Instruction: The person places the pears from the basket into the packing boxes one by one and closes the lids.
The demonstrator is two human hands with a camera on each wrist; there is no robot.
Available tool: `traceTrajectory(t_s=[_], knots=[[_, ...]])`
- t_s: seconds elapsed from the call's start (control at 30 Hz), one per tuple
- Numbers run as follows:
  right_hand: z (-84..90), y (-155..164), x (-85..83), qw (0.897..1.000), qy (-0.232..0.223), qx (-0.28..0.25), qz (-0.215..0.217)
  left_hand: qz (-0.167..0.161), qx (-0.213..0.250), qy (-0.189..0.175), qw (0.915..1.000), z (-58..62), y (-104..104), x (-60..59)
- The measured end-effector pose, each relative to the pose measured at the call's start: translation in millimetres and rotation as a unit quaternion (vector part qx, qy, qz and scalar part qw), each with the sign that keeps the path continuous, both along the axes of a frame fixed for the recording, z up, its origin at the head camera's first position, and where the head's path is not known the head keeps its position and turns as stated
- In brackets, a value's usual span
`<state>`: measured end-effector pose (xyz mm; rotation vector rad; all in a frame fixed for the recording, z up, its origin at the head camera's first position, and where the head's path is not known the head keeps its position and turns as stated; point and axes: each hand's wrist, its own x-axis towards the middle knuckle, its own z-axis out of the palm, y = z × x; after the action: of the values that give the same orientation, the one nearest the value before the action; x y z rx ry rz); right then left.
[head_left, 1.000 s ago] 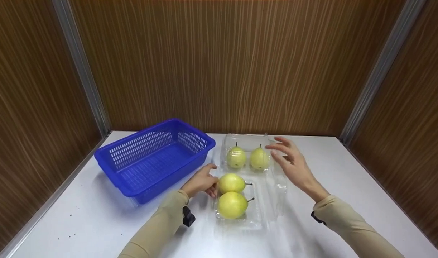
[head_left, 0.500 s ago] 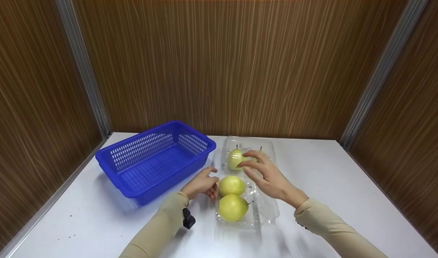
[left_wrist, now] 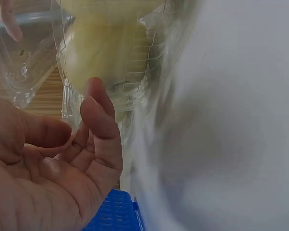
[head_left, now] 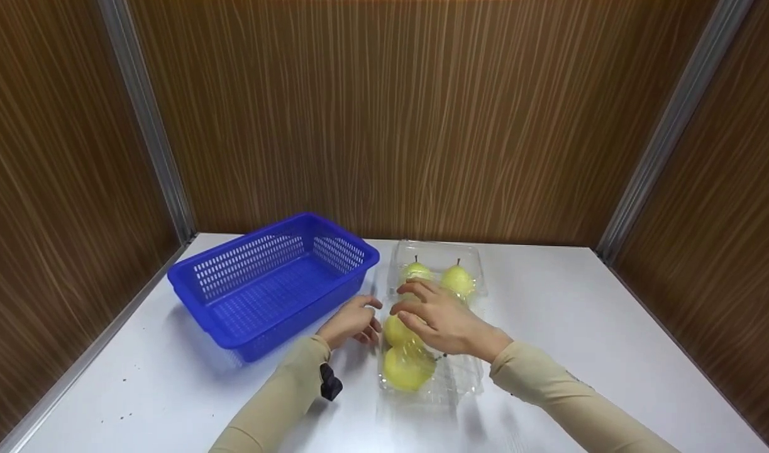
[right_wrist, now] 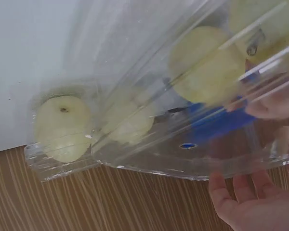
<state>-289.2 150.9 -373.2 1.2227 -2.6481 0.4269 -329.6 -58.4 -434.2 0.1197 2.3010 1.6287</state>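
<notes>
Pears (head_left: 408, 368) are seen in a clear box (head_left: 469, 377) on the white table (head_left: 579, 327), four in all: two near ones lying side on, and two far ones (head_left: 458, 279) standing stem up at the box's back end. The clear lid (right_wrist: 192, 159) is held over the near pears by the right hand (head_left: 447, 321), whose fingers are spread and gently bent, with the tips on the lid's left edge. In the right wrist view the lid is seen from beneath, tilted, with pears showing through it and the fingertips (right_wrist: 241, 192) at its rim. Whether the lid is pinched or only pressed cannot be told.

The left hand (head_left: 353, 324) is rested on the table just beside the box's left side, fingers loosely curled, nothing held; in the left wrist view its fingers (left_wrist: 98, 120) are seen close against the box wall, though contact cannot be told.

A blue basket (head_left: 189, 277) is set to the left of the box, near the left hand, with brown wood-grain walls (head_left: 384, 113) behind.
</notes>
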Motion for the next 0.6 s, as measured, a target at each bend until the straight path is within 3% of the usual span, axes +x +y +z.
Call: traceTrajectory(t_s=[0.3, 0.6], knots=[[-11.1, -13.9, 2.9, 0.998, -0.014, 0.067, 0.017, 0.008, 0.009, 0.035, 0.9993, 2.7, 1.3, -8.6], [-20.0, -14.7, 14.7, 0.993, -0.022, 0.109, 0.039, 0.010, -0.007, 0.044, 0.9989, 4.0, 9.5, -19.5]])
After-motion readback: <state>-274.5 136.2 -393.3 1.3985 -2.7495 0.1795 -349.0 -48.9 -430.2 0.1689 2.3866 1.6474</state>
